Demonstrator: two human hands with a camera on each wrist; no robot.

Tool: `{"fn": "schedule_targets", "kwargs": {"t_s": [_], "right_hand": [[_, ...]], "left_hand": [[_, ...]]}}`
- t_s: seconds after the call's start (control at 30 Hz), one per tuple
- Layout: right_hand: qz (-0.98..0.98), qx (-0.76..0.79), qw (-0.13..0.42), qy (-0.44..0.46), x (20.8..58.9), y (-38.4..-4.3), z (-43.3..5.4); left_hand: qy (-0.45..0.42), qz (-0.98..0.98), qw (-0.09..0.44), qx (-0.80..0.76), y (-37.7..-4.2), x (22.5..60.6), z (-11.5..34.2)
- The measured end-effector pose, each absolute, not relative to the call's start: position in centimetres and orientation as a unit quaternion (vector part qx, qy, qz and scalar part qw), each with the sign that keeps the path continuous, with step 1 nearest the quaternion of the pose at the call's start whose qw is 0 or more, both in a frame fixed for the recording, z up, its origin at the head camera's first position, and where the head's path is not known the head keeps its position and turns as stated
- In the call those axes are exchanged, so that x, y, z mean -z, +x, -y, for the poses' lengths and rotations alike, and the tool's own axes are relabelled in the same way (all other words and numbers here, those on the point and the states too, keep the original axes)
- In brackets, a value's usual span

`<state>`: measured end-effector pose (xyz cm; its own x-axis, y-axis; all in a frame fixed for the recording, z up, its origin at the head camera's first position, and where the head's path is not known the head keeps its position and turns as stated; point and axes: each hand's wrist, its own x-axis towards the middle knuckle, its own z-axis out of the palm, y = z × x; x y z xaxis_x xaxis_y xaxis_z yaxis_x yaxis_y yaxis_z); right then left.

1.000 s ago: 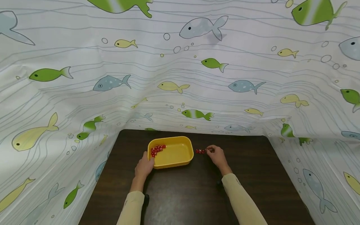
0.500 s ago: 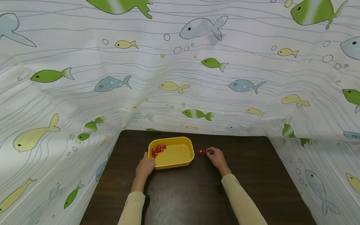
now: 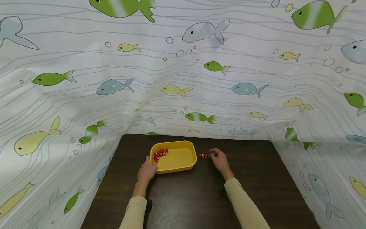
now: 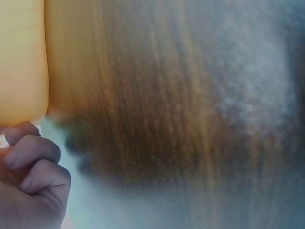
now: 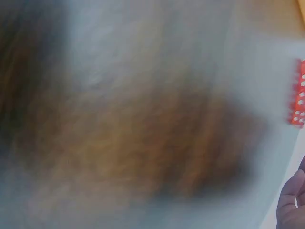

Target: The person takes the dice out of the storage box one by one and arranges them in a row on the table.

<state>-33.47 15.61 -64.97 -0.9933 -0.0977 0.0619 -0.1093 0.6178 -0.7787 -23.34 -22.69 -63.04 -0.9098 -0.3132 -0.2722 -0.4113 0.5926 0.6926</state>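
Note:
My left hand (image 3: 147,171) grips the near left corner of a yellow plastic tray (image 3: 177,169), thumb over the rim. In the left wrist view its fingers (image 4: 35,152) curl at the end of the tray's wall (image 4: 24,62). A cluster of red dice with white pips (image 3: 160,154) lies in the tray's left part. To the right of the tray, a short row of red dice (image 3: 204,156) stands on the dark table. My right hand (image 3: 220,160) is at the right end of that row, fingers loosely bent. In the right wrist view, a gap separates its fingers (image 5: 291,191) from the row.
The dark wooden table (image 3: 183,197) carries the tray and dice. A white cloth with printed fish (image 3: 177,105) rises behind the table and along both sides. The tray's right wall stands close to the left end of the dice row.
The right hand has set a die at the row's right end and let go of it; the row is longer. The left hand and tray have stayed in place.

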Motion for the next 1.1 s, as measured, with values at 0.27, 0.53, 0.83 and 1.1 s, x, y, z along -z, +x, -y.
{"fn": "schedule_targets", "kwargs": {"t_s": [0.27, 0.53, 0.83, 1.1], "right_hand": [[0.879, -0.468, 0.053, 0.078, 63.0, -33.1, -11.7], [0.879, -0.449, 0.017, 0.158, 60.8, -32.8, -5.6], [0.897, -0.368, -0.053, 0.240, 60.3, -32.5, -0.6], [0.906, -0.294, -0.105, 0.286, 60.1, -32.1, 3.0]], "left_hand": [[-0.204, -0.892, 0.063, -0.398, -22.9, 63.4, 23.3], [-0.206, -0.892, 0.063, -0.398, -22.7, 63.6, 23.5], [-0.196, -0.898, 0.064, -0.390, -22.9, 63.7, 23.4], [-0.194, -0.899, 0.054, -0.389, -23.4, 63.4, 22.9]]}}
